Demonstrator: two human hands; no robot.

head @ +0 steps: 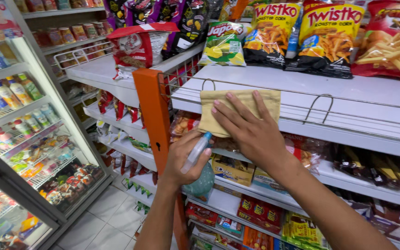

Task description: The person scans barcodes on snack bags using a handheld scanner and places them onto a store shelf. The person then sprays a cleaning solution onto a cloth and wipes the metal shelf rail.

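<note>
Nearest the camera, the left hand (186, 159) is closed around a small spray bottle (199, 172), its teal body tucked below the palm and the clear nozzle poking up between the fingers toward the shelf edge. Just above it, the right hand (251, 129) lies flat with fingers spread, pressing a folded tan cloth (237, 104) against the front lip of the white shelf (348, 99). The cloth drapes over the thin wire rail (311, 95) that runs along that lip, beside the orange upright post (156, 120).

Behind the cloth, the shelf top looks bare for a stretch. Farther back stand snack bags: a green-and-yellow one (223, 44), two yellow-and-black ones (302, 37) and a red one (392, 39). A red-and-white bag (137, 46) leans at the corner of the adjoining shelf.

The risks, as I judge them: a wide sweep of the cloth could catch a wire hook on the rail and drag or bunch the fabric. A push deeper along the shelf could knock the front bags over. Spray aimed loosely might wet the packets on the lower shelf (237, 169). The bottle's grip looks firm, though the fingers hide most of it, so I cannot tell whether a finger rests on the trigger.

Far left, a glass-door cooler (28, 139) holds bottles and cups, well apart from both hands.
</note>
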